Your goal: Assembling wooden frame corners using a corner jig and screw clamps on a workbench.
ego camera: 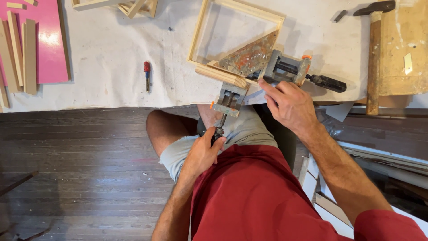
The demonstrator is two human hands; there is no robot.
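Note:
A grey metal corner clamp (249, 60) holds one corner of a pale wooden frame (236, 31) at the near edge of a white worktable (111, 58). My left hand (201, 154) is closed around the black handle of the clamp's near screw (218, 131), which hangs off the table edge. My right hand (290, 105) rests on the clamp body beside the other screw and its black handle (327, 82), fingers spread and pressing down.
A hammer (373, 49) lies at the right of the table. A small red-handled tool (146, 73) lies left of the frame. Wood strips (24, 53) rest on a pink board (49, 40) at far left. More wooden frames (133, 5) sit at the back. Dark floorboards below.

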